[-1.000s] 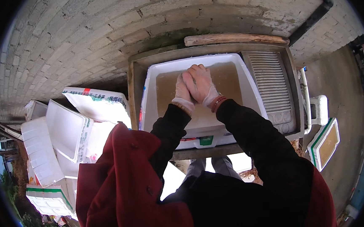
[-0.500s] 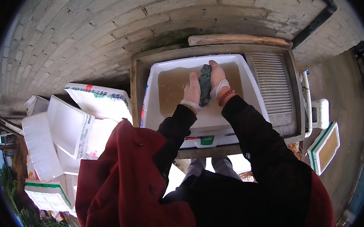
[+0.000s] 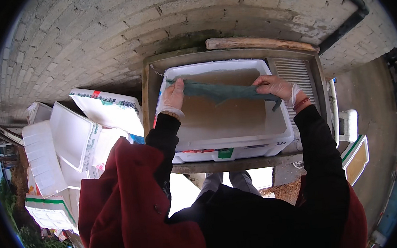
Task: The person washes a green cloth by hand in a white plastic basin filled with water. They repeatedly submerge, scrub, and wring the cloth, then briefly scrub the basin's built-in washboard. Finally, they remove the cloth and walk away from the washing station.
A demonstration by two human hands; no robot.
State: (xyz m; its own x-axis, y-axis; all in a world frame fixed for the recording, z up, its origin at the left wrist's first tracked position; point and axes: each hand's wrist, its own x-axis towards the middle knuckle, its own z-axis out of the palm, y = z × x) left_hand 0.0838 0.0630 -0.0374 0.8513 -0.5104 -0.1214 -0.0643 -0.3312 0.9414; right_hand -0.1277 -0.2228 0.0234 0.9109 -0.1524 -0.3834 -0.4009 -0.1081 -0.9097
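Note:
A dark green cloth (image 3: 219, 91) is stretched lengthwise between my two hands, above a white foam box (image 3: 227, 142) of murky brown water (image 3: 225, 115). My left hand (image 3: 173, 97), in a clear glove, grips the cloth's left end over the box's left side. At the right side, my right hand (image 3: 275, 88), gloved likewise, pinches the other end, and a short tail of cloth hangs below its fingers. The cloth sags a little in the middle. A red bead bracelet (image 3: 301, 103) circles my right wrist.
The box sits in a concrete sink (image 3: 150, 65) with a ribbed washboard (image 3: 299, 78) on its right. Behind lie a wooden pole (image 3: 262, 43) and a block wall (image 3: 132, 32). White foam boxes (image 3: 73, 137) are piled at the left. Another foam box (image 3: 356, 159) stands on the floor at right.
The cloth was bunched upright between my hands, held close together. Now my hands have moved apart to left and right, and the cloth is spread out between them.

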